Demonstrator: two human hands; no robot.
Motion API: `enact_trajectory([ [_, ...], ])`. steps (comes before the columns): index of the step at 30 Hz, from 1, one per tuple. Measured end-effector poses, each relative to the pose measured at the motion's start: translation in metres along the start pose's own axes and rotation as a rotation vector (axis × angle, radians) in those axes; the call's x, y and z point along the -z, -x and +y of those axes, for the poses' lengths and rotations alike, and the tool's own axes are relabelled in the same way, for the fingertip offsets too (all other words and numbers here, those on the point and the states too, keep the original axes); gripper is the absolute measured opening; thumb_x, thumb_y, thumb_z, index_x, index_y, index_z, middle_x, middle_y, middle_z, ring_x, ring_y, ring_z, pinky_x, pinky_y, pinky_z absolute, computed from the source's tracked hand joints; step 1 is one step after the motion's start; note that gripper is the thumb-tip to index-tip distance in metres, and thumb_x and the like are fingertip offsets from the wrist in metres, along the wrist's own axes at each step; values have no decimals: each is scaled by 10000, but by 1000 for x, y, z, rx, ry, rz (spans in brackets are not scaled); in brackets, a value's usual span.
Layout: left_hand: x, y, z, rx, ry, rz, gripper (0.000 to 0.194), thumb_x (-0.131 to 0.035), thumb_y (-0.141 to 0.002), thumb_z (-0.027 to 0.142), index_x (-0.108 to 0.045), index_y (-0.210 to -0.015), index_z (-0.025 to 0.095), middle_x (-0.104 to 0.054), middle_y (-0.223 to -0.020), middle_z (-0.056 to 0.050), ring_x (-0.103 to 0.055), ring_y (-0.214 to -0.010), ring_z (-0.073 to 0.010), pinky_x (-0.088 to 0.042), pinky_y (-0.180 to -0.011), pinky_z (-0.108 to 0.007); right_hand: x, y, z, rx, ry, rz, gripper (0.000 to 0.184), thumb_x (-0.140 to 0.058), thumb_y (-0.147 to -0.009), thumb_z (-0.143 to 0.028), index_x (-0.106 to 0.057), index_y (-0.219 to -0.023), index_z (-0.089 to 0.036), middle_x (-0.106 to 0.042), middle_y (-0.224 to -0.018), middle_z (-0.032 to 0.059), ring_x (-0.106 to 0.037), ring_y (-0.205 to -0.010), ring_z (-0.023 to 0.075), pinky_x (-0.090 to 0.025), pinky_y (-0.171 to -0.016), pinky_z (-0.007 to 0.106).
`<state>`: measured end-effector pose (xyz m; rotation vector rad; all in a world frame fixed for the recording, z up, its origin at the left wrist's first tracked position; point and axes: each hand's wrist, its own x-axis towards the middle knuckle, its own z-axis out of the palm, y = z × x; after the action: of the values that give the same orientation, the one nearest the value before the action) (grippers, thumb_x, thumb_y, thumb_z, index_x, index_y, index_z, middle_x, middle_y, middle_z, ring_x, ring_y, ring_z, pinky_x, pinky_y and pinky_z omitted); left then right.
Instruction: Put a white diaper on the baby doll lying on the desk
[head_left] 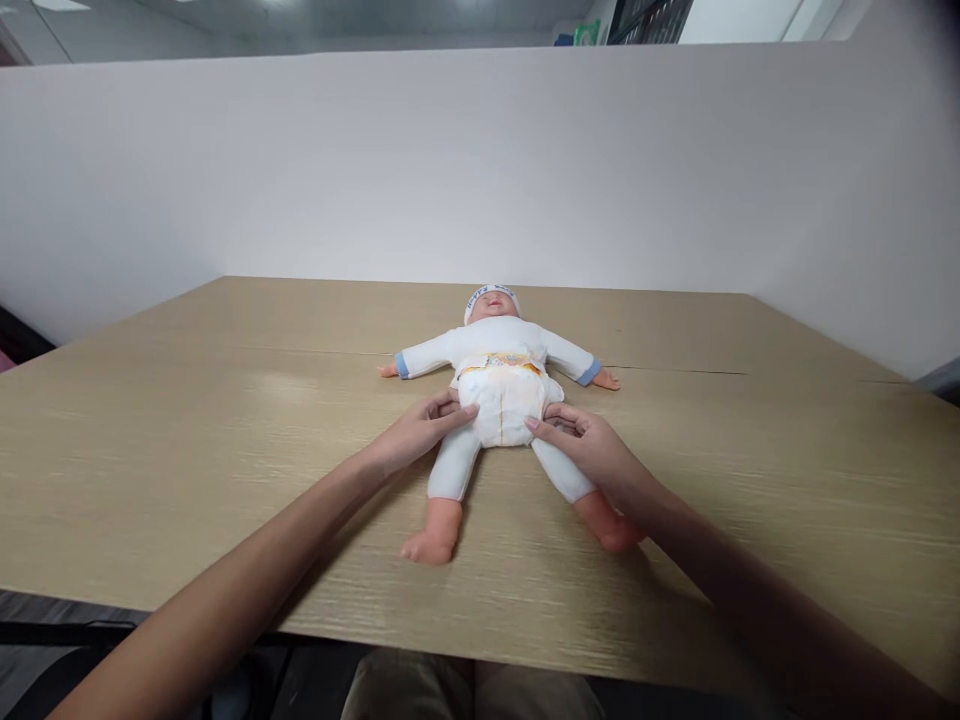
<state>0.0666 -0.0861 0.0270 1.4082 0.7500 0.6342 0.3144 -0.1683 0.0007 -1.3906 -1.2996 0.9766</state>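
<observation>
A baby doll [491,335] in a white suit with blue cuffs and a white cap lies on its back, head away from me, arms spread and legs apart. Around its hips is a white diaper [506,405] with an orange, patterned waistband. My left hand [427,425] pinches the diaper's edge at the left leg opening, thumb on top and fingers beneath. At the right leg opening, my right hand [574,435] grips the opposite edge the same way. The fingertips of both hands are partly hidden under the diaper and legs.
The doll lies on a light wooden table [225,430] with a seam across it. A white partition [480,160] rises behind the table and along its sides. The table's front edge is close to my lap [472,690].
</observation>
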Motion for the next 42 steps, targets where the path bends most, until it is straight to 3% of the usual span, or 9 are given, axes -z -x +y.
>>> enact_trajectory([
  [8,4,-8,-18,-49,47,39,508,-885,-842,566,-692,-1099,172,-774,-1061,-96,-722,-946,-218,-580,-844,-344,4,15,-12,101,457,173,442,-710,-935,-664,-809,-919,-234,-693,-722,7,-520,-599,175,-339,-589,317],
  [12,1,-3,-15,-125,-85,137,493,-863,-851,599,-710,-1047,172,-759,-954,-60,-682,-852,-189,-514,-743,-297,2,22,-19,228,540,223,328,-690,-977,-554,-822,-916,-261,-801,-890,18,-645,-697,212,-425,-687,343],
  [17,0,6,-12,-339,-480,366,365,-755,-966,551,-774,-1048,196,-779,-1015,-45,-643,-868,-193,-504,-808,-339,3,23,-17,396,623,320,259,-651,-1015,-459,-772,-933,-246,-782,-896,38,-651,-743,233,-465,-733,368],
  [21,4,8,-14,-551,-725,502,208,-674,-1043,409,-716,-1055,206,-761,-1113,-40,-604,-930,-192,-491,-897,-358,5,20,-10,537,653,416,268,-624,-1053,-431,-710,-1197,-222,-755,-1197,93,-682,-1051,291,-535,-929,433],
  [24,6,6,-15,-630,-787,511,211,-639,-1066,353,-675,-1216,209,-732,-1260,-57,-610,-1105,-210,-487,-987,-364,4,17,-4,613,655,356,378,-593,-1085,-393,-638,-1419,-221,-683,-1428,102,-615,-1343,307,-478,-1163,495],
  [28,11,5,-15,-622,-822,457,244,-547,-1114,367,-720,-1189,212,-764,-1228,-53,-618,-1171,-233,-466,-1069,-403,5,14,1,609,642,302,299,-566,-1108,-382,-698,-1329,-230,-726,-1373,86,-666,-1290,287,-499,-1165,494],
  [33,20,2,-19,-604,-817,501,420,-426,-1146,459,-740,-1044,199,-772,-1093,-74,-623,-1112,-255,-462,-1076,-425,12,3,9,596,559,414,311,-546,-1099,-429,-679,-1297,-230,-740,-1298,113,-685,-1230,304,-533,-1108,514],
  [37,23,-6,-20,-630,-814,524,384,-422,-1144,461,-703,-1101,203,-734,-1152,-86,-620,-1115,-235,-459,-1107,-413,19,-15,21,633,534,452,360,-521,-1103,-443,-639,-1360,-222,-708,-1365,129,-652,-1293,295,-480,-1192,530],
  [42,32,-30,-21,-766,-820,460,310,-483,-1117,399,-642,-1286,193,-666,-1318,-124,-580,-1281,-240,-469,-1150,-422,32,-45,27,762,586,148,476,-421,-1145,-410,-563,-1551,-205,-594,-1564,133,-529,-1479,274,-408,-1271,512],
])
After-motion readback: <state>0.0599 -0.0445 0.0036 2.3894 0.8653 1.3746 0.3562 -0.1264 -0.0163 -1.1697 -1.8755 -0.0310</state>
